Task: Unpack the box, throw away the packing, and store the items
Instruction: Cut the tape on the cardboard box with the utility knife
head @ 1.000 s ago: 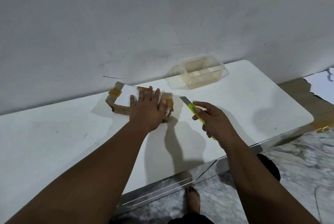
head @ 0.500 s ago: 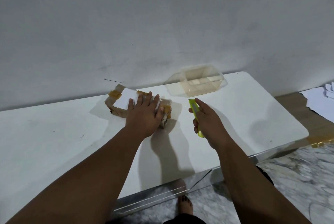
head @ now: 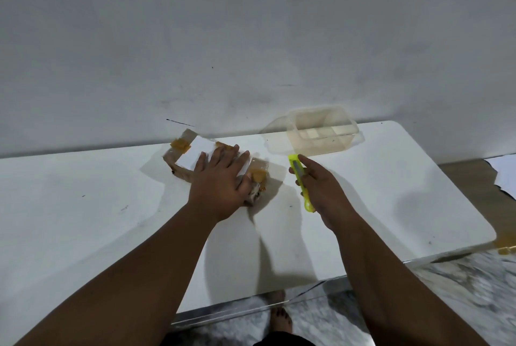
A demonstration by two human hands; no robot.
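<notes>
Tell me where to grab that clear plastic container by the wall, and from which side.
Grip the clear plastic container by its near long rim, coming from above and the front. It stands upright and open-topped against the wall, so its back is blocked; the rim is exposed.

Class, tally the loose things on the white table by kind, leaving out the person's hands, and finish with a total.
Taped cardboard box: 1
Yellow-green utility knife: 1, held just above the table
Clear plastic container: 1
Total: 3
</notes>
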